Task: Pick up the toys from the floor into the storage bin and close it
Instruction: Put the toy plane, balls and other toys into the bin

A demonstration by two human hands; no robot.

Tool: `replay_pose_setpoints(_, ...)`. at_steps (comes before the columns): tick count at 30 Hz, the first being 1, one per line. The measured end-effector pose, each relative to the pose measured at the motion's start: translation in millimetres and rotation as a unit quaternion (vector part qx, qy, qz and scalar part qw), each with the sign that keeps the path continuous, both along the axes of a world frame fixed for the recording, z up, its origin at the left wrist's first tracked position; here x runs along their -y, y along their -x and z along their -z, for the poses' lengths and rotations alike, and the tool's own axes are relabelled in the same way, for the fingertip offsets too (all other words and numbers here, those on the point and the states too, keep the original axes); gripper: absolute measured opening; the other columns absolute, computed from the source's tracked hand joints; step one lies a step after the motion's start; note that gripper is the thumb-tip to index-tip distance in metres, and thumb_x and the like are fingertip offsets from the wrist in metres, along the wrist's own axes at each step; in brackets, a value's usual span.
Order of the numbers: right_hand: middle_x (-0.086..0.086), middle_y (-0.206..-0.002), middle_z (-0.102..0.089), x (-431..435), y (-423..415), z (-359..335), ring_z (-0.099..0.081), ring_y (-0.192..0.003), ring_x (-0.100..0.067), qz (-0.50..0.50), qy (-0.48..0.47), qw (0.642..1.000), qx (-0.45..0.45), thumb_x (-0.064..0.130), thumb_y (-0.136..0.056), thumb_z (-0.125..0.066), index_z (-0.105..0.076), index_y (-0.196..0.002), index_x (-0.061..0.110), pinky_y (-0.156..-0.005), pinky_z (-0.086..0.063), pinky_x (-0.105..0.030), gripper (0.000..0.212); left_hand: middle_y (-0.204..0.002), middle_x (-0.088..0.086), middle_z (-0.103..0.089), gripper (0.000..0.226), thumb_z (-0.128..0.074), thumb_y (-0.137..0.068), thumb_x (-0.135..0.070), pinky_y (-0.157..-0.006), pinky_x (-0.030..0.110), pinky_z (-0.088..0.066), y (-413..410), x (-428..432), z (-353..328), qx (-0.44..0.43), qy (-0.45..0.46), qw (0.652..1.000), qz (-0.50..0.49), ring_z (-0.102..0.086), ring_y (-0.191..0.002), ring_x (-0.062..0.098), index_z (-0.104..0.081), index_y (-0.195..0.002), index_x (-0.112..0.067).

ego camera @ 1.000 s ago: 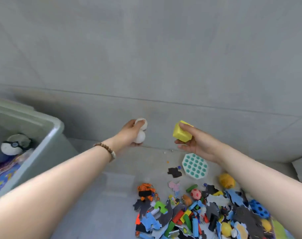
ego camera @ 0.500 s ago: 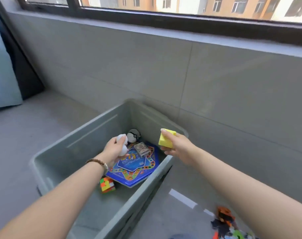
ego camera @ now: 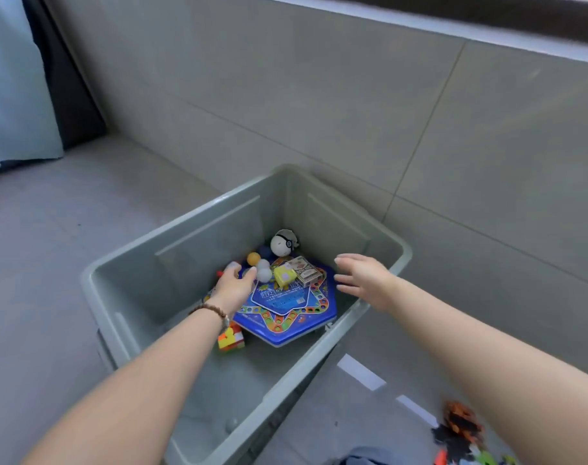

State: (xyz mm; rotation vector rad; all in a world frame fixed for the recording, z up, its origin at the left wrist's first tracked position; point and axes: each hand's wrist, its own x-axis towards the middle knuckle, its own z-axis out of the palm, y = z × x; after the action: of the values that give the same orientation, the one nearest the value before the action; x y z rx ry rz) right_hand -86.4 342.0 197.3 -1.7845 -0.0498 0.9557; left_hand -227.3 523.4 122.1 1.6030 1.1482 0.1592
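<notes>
Standing open, the storage bin (ego camera: 212,236) points a short end at the wall (ego camera: 319,95), long axis toward the person. The left hand (ego camera: 233,286) and right hand (ego camera: 363,280) hover spread and empty above it. The white balls (ego camera: 264,273) and yellow block (ego camera: 283,276) they gripped a moment ago are now inside.

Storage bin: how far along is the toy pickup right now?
Done: the game board, yellow block, white balls and card box lie in the storage bin. In hand: nothing; the left hand and right hand are both open over the bin. Left: a pile of puzzle pieces lies on the floor beside it, and the bin stands uncovered.
</notes>
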Motion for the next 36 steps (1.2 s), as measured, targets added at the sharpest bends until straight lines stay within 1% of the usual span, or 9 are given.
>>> replay_pose_setpoints(2, -0.008, -0.131, -0.053, 21.7, -12.2, -12.6, -0.055, -0.115, -0.024, 0.002, 0.008, 0.999, 0.045, 0.019, -0.094, -0.054, -0.05, -0.129, 0.012, -0.09, -0.048, -0.033, 0.035, -0.143, 0.009, -0.044, 0.059, -0.055, -0.091, -0.041, -0.105, 0.031, -0.037, -3.0, 12.6, -23.3, -0.018, -0.055, 0.997, 0.048, -0.047, -0.126, 0.025, -0.039, -0.14, -0.012)
replay_pose_setpoints(4, -0.006, -0.133, -0.052, 51.2, -25.5, -27.4, -0.054, -0.111, -0.02, 0.004, 0.015, 0.997, 0.08, 0.023, -0.093, -0.056, -0.048, -0.132, 0.014, -0.087, -0.048, -0.032, 0.04, -0.142, 0.009, -0.044, 0.059, -0.056, -0.092, -0.036, -0.095, 0.025, -0.036, -11.9, 30.1, -46.8, -0.015, -0.095, 0.99, 0.105, -0.046, -0.126, 0.024, -0.037, -0.141, -0.01)
replay_pose_setpoints(8, -0.006, -0.139, -0.047, 129.3, -39.9, -62.5, -0.049, -0.122, -0.023, 0.006, 0.055, 0.991, 0.124, 0.026, -0.092, -0.057, -0.04, -0.138, 0.015, -0.096, -0.044, -0.036, 0.05, -0.144, 0.005, -0.043, 0.06, -0.055, -0.091, -0.039, -0.1, 0.033, -0.04, -36.1, 82.8, -99.1, 0.008, -0.168, 0.964, 0.204, -0.047, -0.127, 0.026, -0.036, -0.142, -0.013)
replay_pose_setpoints(12, -0.005, -0.142, -0.044, 225.9, -41.1, -91.1, -0.045, -0.127, -0.019, 0.026, 0.116, 0.974, 0.193, 0.033, -0.089, -0.062, -0.041, -0.138, 0.018, -0.1, -0.043, -0.036, 0.056, -0.145, 0.004, -0.041, 0.062, -0.049, -0.091, -0.049, -0.106, 0.035, -0.035, -69.1, 155.3, -137.6, -0.001, -0.256, 0.911, 0.322, -0.036, -0.134, 0.023, -0.034, -0.142, -0.019)
replay_pose_setpoints(17, -0.004, -0.148, -0.038, 362.2, -29.3, -103.1, -0.035, -0.136, -0.017, 0.016, 0.234, 0.945, 0.227, 0.041, -0.086, -0.062, -0.04, -0.139, 0.017, -0.109, -0.027, -0.029, 0.062, -0.147, 0.004, -0.037, 0.065, -0.045, -0.092, -0.052, -0.108, 0.039, -0.034, -112.9, 270.3, -152.7, -0.006, -0.293, 0.836, 0.464, -0.031, -0.136, 0.024, -0.031, -0.144, -0.017)
replay_pose_setpoints(23, -0.004, -0.151, -0.033, 518.3, -8.7, -70.9, -0.031, -0.139, -0.019, 0.06, 0.316, 0.933, 0.159, 0.042, -0.087, -0.061, -0.033, -0.143, 0.014, -0.11, -0.026, -0.029, 0.069, -0.148, 0.009, -0.036, 0.067, -0.045, -0.092, -0.054, -0.109, 0.042, -0.033, -164.6, 413.7, -115.0, -0.029, -0.29, 0.744, 0.602, -0.034, -0.135, 0.028, -0.032, -0.144, -0.014)
replay_pose_setpoints(29, -0.005, -0.15, -0.034, 628.6, 7.8, 8.0, -0.034, -0.136, -0.021, 0.146, 0.314, 0.935, 0.081, 0.043, -0.083, -0.065, -0.034, -0.142, 0.017, -0.107, -0.028, -0.029, 0.072, -0.148, 0.009, -0.038, 0.065, -0.045, -0.093, -0.051, -0.106, 0.039, -0.037, -194.1, 535.1, -34.5, -0.063, -0.226, 0.687, 0.688, -0.041, -0.131, 0.026, -0.03, -0.145, -0.016)
replay_pose_setpoints(31, -0.004, -0.152, -0.03, 653.0, 7.0, 40.8, -0.031, -0.138, -0.021, 0.169, 0.303, 0.937, 0.049, 0.045, -0.083, -0.066, -0.032, -0.144, 0.017, -0.109, -0.028, -0.032, 0.075, -0.147, 0.007, -0.04, 0.066, -0.048, -0.092, -0.049, -0.106, 0.039, -0.038, -202.6, 566.7, -3.4, -0.064, -0.195, 0.679, 0.705, -0.044, -0.13, 0.024, -0.03, -0.145, -0.016)
replay_pose_setpoints(36, -0.003, -0.152, -0.03, 695.7, -10.1, 110.9, -0.034, -0.136, -0.022, 0.223, 0.257, 0.94, 0.021, 0.048, -0.078, -0.069, -0.031, -0.144, 0.024, -0.107, -0.033, -0.034, 0.08, -0.156, 0.003, -0.019, 0.082, -0.054, -0.088, -0.052, -0.112, 0.036, -0.03, -223.2, 627.2, 60.8, -0.073, -0.15, 0.684, 0.71, -0.029, -0.14, 0.023, -0.013, -0.15, -0.018)
